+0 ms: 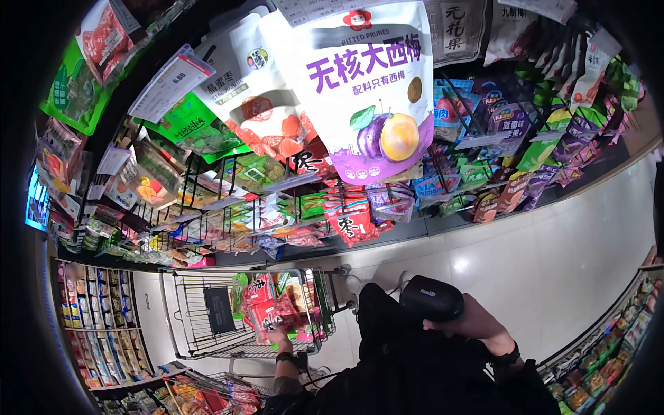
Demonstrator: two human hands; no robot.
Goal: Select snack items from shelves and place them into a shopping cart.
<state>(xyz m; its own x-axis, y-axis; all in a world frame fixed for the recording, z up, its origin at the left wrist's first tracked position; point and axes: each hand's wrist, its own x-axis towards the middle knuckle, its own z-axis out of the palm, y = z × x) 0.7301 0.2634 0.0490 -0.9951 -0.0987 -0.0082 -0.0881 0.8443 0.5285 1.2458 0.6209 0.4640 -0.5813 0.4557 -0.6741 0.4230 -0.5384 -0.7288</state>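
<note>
My left hand (279, 338) is inside the shopping cart (190, 330), fingers closed on the lower edge of a red snack bag (282, 311). Another red bag (260, 287) with a white patch and a dark character lies just beyond it, among green and pink packages. My right hand (477, 320), with a black band at the wrist, is at my right side. It holds a black rounded case (432, 297), whose underside and some of my fingers are hidden.
A large purple-and-white prune bag (377, 90) hangs high in front, beside a white jujube bag (259, 97). Racks of hanging snack bags (349, 221) curve across the front. Pale floor tiles (505, 256) lie ahead right; more shelves (104, 325) stand left and right.
</note>
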